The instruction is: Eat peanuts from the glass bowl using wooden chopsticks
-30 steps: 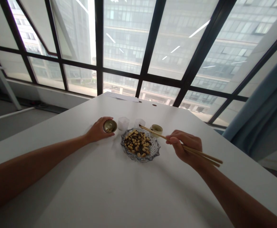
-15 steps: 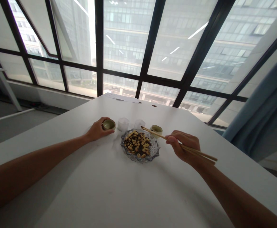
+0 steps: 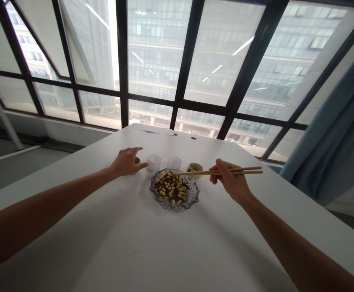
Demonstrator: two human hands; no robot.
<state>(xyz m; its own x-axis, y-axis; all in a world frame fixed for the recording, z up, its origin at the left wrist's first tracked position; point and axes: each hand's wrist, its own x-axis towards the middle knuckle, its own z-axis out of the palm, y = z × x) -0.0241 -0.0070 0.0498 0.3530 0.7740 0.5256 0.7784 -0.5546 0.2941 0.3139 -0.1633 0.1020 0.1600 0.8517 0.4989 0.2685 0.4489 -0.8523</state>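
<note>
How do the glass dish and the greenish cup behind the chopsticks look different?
The glass dish is broad, while the greenish cup is much smaller. The dish has a jagged, wavy rim; the cup's is smooth and round. The dish is see-through, whereas the cup looks opaque. Both stand on the white table.

Left arm [image 3: 52, 207]: stretched long over the worktop [image 3: 165, 251], wrist nearly straight | Left hand [image 3: 126, 162]: thumb and forefinger spread wide, tips toward the right edge | Right arm [image 3: 286, 245]: slants in from the near right | Right hand [image 3: 230, 180]: thumb pinched against curled fingers, nearer the right edge
</note>
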